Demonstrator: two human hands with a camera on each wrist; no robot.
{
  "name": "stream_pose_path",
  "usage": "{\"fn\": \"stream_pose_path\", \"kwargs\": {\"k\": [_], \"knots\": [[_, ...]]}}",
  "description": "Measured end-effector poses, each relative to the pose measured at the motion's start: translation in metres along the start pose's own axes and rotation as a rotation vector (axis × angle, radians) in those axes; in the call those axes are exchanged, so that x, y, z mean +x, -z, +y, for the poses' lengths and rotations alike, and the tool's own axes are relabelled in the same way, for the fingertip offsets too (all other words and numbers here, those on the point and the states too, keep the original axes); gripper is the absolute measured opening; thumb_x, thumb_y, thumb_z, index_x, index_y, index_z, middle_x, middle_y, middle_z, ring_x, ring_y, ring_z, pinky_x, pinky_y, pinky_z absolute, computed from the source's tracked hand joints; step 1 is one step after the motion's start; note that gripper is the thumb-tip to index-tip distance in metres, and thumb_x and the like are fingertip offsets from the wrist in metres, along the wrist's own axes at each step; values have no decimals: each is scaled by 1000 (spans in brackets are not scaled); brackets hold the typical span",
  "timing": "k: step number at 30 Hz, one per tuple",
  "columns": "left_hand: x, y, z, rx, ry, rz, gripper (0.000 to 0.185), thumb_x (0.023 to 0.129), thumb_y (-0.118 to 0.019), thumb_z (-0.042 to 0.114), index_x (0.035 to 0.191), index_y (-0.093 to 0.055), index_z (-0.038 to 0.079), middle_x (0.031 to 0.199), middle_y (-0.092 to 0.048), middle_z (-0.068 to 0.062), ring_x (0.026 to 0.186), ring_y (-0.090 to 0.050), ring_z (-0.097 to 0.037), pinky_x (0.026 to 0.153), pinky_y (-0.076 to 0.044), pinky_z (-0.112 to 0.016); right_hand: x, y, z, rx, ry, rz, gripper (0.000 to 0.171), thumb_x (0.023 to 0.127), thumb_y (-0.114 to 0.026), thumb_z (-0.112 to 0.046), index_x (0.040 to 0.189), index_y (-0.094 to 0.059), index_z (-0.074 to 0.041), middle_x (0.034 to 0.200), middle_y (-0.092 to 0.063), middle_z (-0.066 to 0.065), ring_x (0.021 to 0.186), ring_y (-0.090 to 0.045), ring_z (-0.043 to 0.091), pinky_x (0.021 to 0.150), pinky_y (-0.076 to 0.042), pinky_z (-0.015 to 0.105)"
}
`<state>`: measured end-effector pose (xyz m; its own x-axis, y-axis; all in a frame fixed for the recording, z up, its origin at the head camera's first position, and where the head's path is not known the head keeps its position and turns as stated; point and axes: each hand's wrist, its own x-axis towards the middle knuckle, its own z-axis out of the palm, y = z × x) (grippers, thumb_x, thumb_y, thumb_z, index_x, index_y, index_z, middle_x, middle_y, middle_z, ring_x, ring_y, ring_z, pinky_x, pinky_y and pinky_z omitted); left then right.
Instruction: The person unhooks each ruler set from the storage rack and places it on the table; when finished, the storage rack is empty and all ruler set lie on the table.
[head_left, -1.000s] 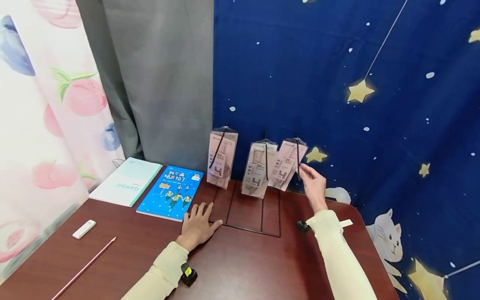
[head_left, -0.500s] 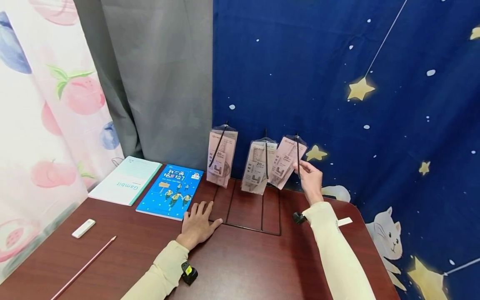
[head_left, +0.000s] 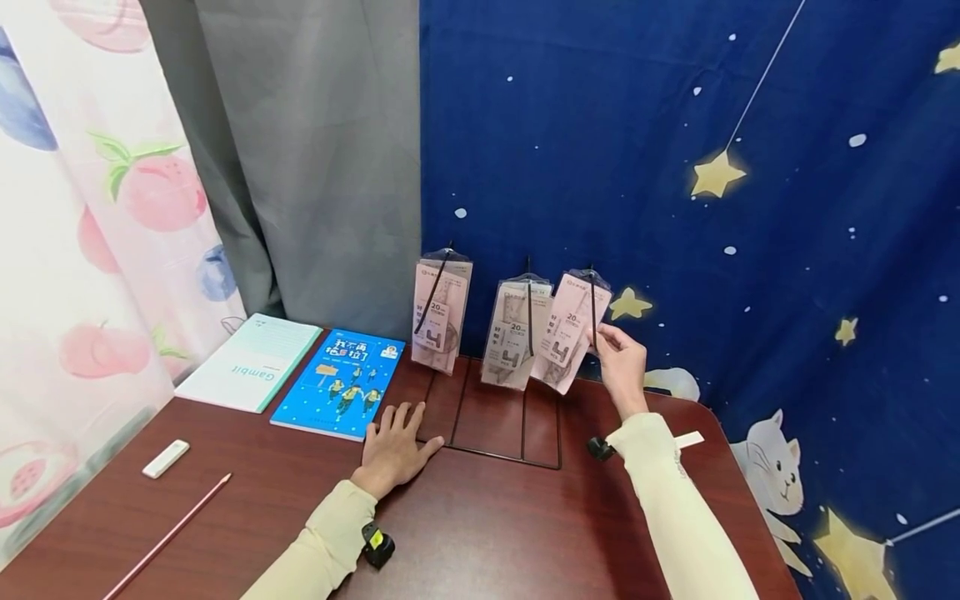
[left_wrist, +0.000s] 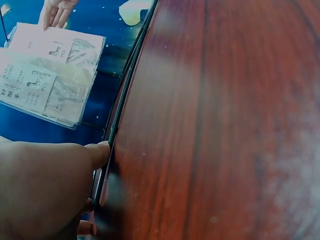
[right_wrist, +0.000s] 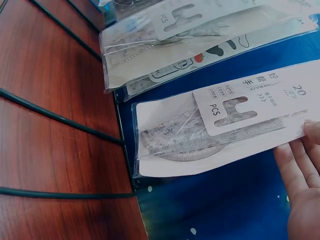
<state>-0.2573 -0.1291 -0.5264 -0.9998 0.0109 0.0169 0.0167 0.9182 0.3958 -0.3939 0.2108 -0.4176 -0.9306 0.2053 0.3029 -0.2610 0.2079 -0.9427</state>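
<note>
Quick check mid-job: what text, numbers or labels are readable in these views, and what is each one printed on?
"Gambit": cover of the pale green notebook.
"20": card inside the ruler packet that the right hand pinches.
"PCS": the same packet's card, right wrist view.
Blue book: large title characters, too blurred to read.
Other packet print: too small.

3 hanging packets (head_left: 517, 333) block backdrop.
</note>
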Motion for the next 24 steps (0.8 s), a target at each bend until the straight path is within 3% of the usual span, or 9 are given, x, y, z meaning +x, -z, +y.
{"fn": "stream_pose_path", "kwargs": {"k": [7, 16, 24], "knots": [[2, -3, -3, 8, -1, -15, 76, 102, -57, 52, 162, -36, 10, 162, -36, -22, 151, -28, -47, 112, -28, -69, -9, 10, -2, -37, 3, -19, 31, 98, -73, -17, 122, -73, 3, 87, -72, -17, 78, -72, -3, 82, -60, 20], [-1, 2, 1, 14, 6, -15, 75, 102, -57, 52, 161, -37, 10, 162, -37, -21, 151, -28, -46, 112, -29, -68, -28, 15, -11, -91, 4, -49, 30, 99, -72, -18, 121, -74, 2, 98, -79, 1, 79, -72, -2, 83, -60, 22], [-1, 1, 0, 12, 4, -13, 75, 102, -57, 52, 161, -37, 10, 162, -37, -21, 152, -28, -46, 112, -28, -69, -47, 21, -18, -111, -5, -75, 33, 96, -76, -26, 118, -75, -1, 96, -80, 1, 83, -75, 3, 78, -57, 15]]}}
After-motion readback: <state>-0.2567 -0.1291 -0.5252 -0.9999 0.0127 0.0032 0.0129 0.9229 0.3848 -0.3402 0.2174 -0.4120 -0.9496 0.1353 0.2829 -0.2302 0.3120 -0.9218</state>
